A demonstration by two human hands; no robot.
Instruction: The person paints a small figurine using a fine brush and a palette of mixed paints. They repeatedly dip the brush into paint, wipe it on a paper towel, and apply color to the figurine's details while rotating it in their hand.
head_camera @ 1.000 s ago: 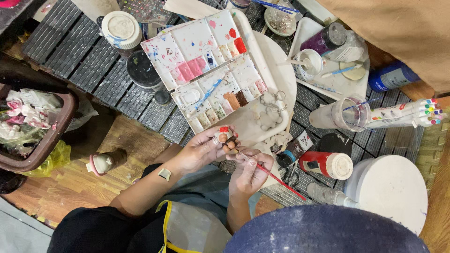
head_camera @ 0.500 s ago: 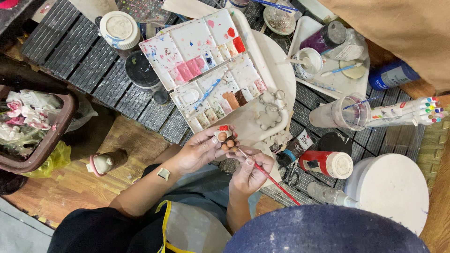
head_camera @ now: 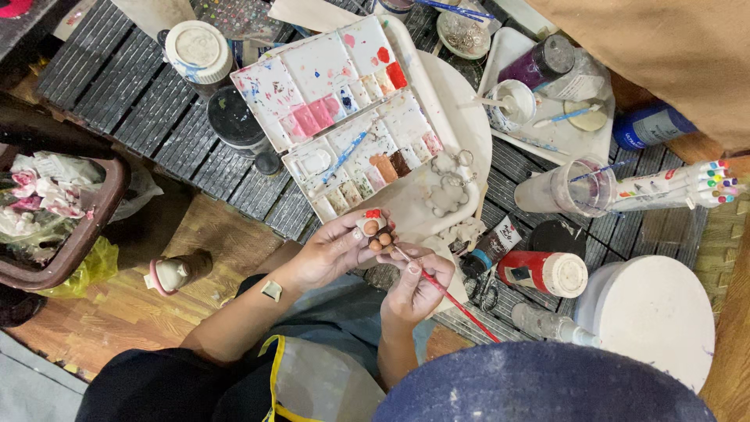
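Painting a small figure over the lap

The left hand (head_camera: 332, 250) pinches a small clay figure (head_camera: 370, 228) just below the paint palette (head_camera: 344, 117) on the counter (head_camera: 117, 94); the right hand (head_camera: 414, 285) grips a red paintbrush (head_camera: 453, 301), its tip touching the figure.

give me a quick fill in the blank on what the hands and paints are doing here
1. The right hand holds a thin brush with a ____ handle.
2. The left hand pinches a small painted piece topped with ____ paint.
3. The open paint palette lies on the slatted table just ____ the hands in the picture.
4. The red paint bottle has a ____ cap.

Missing words: red; red; above; white
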